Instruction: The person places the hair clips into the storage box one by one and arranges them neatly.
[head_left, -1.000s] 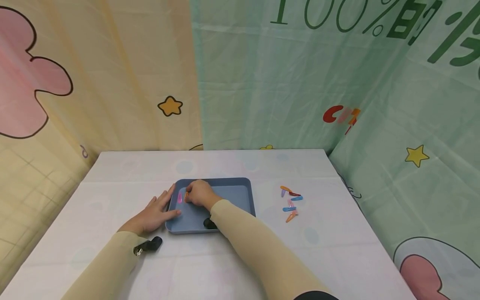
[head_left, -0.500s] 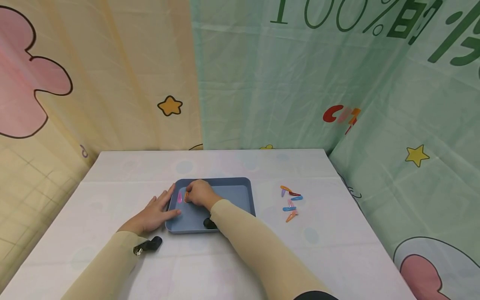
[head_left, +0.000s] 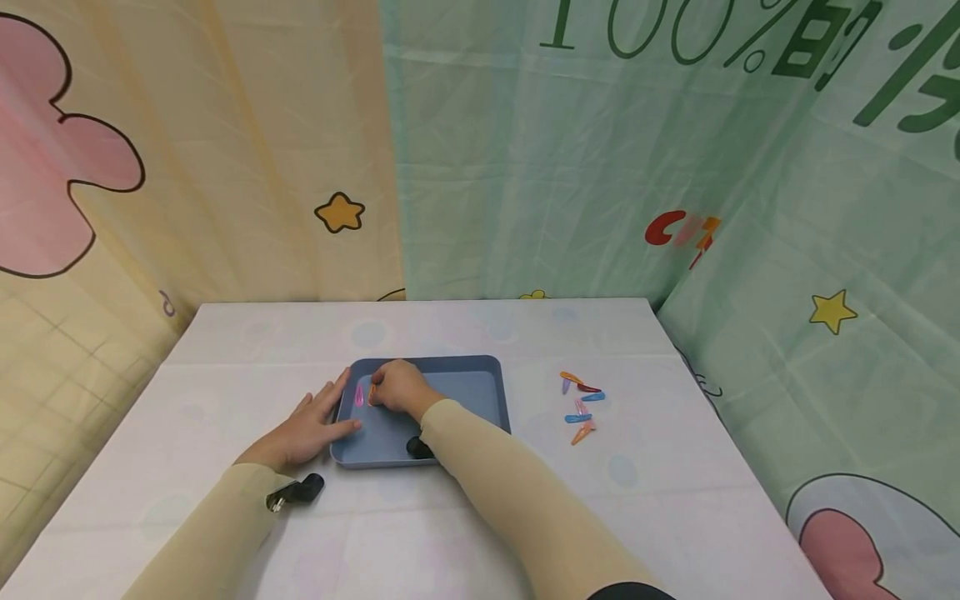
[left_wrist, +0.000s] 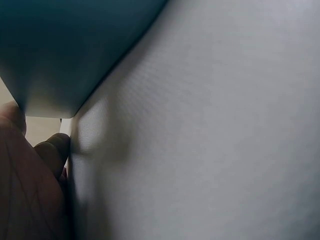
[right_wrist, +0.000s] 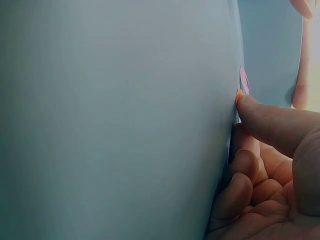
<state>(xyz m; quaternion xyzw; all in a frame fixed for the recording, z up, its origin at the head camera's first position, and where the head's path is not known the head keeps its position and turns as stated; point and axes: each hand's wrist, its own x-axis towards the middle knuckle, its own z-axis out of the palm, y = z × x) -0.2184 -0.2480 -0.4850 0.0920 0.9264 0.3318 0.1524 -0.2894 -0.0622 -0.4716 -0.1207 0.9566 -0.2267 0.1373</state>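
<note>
Right hand (head_left: pixel 403 387) pinched the orange clip (right_wrist: pixel 238 95) in the tray (head_left: pixel 468 396), just beside the pink clip (head_left: pixel 359 394); left hand (head_left: pixel 303 432) spread at tray's left edge; step looked like placing; next move likely called for clean release

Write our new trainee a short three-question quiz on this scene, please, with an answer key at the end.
1. True or false: a bright pink clip lies inside the tray.
2. Which colour of clip is the right hand touching? A) blue B) orange C) dark red
3. Fill in: in the head view, the loose group of clips lies to the ____ of the tray.

Key: 1. True. 2. B, the orange clip. 3. Right.
</note>
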